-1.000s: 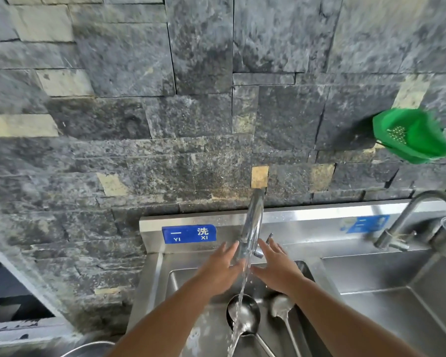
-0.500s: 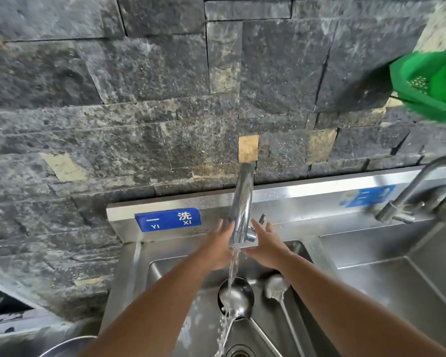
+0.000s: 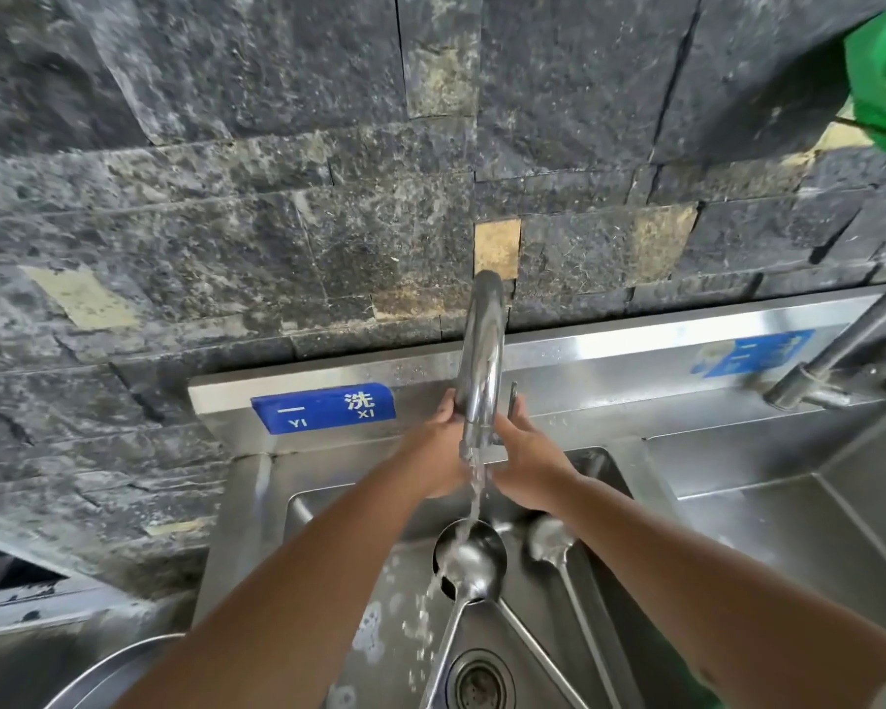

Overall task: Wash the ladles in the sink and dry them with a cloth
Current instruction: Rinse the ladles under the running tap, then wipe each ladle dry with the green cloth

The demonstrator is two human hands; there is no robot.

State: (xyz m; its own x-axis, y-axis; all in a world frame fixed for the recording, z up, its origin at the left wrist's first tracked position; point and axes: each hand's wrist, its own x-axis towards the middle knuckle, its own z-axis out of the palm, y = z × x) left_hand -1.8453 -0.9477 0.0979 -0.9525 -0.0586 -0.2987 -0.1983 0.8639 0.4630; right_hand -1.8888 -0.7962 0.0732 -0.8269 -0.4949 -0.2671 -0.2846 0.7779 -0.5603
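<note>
Two steel ladles lie bowls-up in the sink, stiff, wet and slick, so I'd grab low on the long handles. My left hand and right hand sit at 12 o'clock, both cupped loosely around the running faucet, holding no ladle.

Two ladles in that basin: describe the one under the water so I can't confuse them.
Find the stainless steel sink basin below the blue wall label. Under its curved chrome tap, the larger round steel ladle lies bowl-up. Running water strikes its bowl, unlike the smaller steel ladle on its right.
</note>
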